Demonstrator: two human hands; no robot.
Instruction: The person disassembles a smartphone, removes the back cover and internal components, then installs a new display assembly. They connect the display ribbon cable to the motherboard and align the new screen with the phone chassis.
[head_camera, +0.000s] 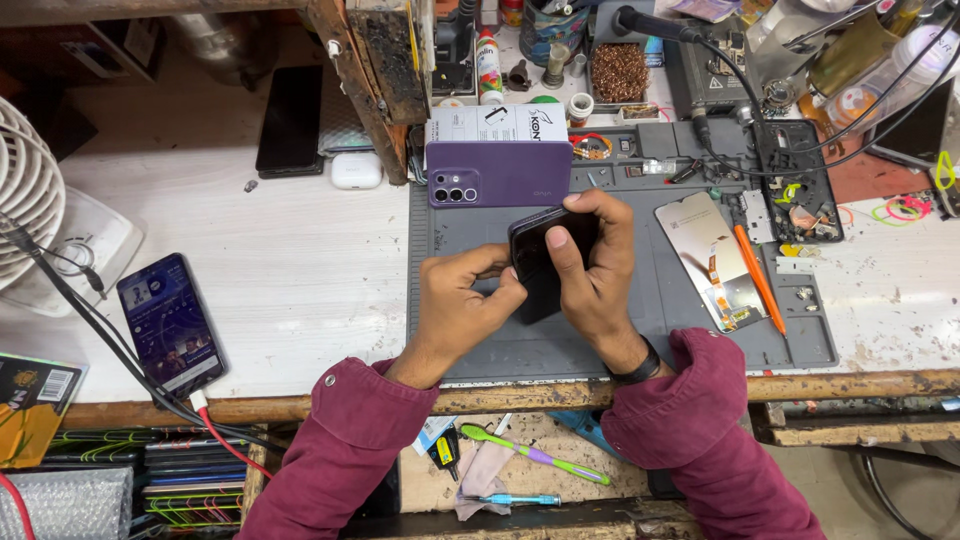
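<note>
A purple rectangular phone (498, 173) lies just beyond the fingers; both the left hand (462, 300) and right hand (590, 262) are closed on the black glossy phone (540, 262), between their fingertips

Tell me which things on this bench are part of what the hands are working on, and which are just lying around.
In hand:
left hand
right hand
black phone, gripped by both
grey work mat beneath

Lying about:
purple phone
loose screen panel
orange tool
lit phone on charge
earbud case
white fan
</note>
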